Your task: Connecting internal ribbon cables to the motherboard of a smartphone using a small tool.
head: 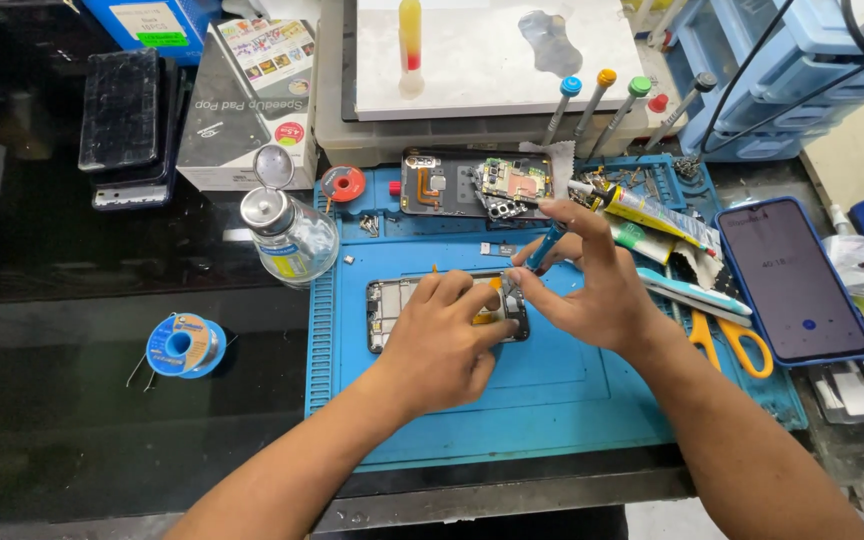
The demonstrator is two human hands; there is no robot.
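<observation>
Both forearms enter from the bottom edge; my left hand (449, 335) presses the opened phone frame (392, 305) flat at centre while my right hand (592, 290) pinches a blue screwdriver (544, 246), steadying it.

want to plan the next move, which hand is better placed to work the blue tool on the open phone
Right hand: its fingers already pinch the blue tool over the open phone. The left hand lies flat on it.

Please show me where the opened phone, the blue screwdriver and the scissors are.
opened phone (384, 312), head view, left end of frame.
blue screwdriver (543, 246), head view, its blue handle.
scissors (742, 345), head view, yellow handle ring.
</observation>
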